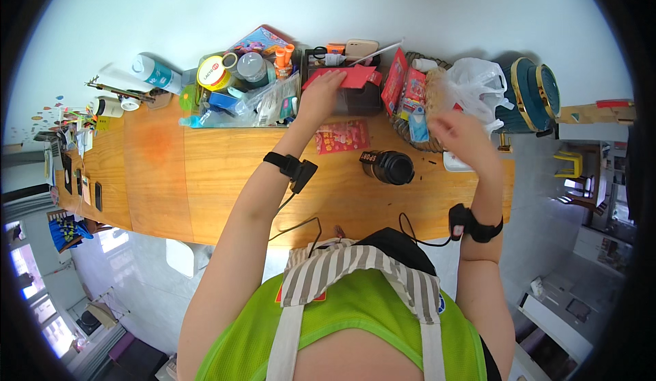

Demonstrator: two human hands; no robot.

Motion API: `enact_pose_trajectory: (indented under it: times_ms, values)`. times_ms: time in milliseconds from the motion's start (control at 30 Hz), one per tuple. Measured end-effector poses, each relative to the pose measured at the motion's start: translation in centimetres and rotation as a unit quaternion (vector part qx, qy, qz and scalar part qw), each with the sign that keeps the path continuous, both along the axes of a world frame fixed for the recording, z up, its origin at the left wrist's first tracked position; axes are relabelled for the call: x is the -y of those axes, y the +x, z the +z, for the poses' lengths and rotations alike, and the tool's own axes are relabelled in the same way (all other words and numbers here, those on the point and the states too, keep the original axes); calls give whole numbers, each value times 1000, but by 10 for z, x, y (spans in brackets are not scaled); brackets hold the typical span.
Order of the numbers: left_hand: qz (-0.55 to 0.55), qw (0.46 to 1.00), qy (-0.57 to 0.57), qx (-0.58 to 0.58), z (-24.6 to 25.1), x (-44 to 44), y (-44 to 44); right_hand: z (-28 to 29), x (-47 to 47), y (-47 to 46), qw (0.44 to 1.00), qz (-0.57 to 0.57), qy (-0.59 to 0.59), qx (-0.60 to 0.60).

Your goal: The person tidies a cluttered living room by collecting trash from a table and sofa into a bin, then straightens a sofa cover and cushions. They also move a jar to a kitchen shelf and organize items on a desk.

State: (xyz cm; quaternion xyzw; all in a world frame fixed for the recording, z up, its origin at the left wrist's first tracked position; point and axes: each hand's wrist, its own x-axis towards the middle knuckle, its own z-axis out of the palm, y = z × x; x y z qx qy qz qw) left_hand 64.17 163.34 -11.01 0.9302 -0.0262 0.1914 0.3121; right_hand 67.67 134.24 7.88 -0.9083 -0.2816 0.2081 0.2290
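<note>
My left hand (324, 90) lies over red paper packets (359, 77) at the dark open organizer box (353, 105). Its fingers touch the top packet; whether they pinch it is hidden. My right hand (457, 134) is blurred by motion over the right side of a woven basket (402, 134). No object shows in it, and its fingers look loosely bent and apart. By its fingertips are a tan, rough-textured item (435, 91) and a small blue packet (418, 127). A white plastic bag (474, 86) lies just beyond. Colourful packets (412, 91) and a red packet (393, 81) stand in the basket.
A black bottle (389, 167) and a printed red envelope (342, 136) lie on the wooden table (225, 176). Left of the organizer is a clear bin (230, 124) of jars and bags. A green-and-gold container (528, 94) stands right. Cables (297, 227) trail from both wrist straps.
</note>
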Motion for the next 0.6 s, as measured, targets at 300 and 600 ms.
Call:
enact_pose_trajectory:
  times_ms: [300, 600]
  values:
    - [205, 842, -475, 155, 90, -63, -145, -107, -137, -111, 899, 373, -227, -30]
    - [353, 734, -574, 89, 66, -78, -342, -298, -177, -88, 961, -60, -269, 25]
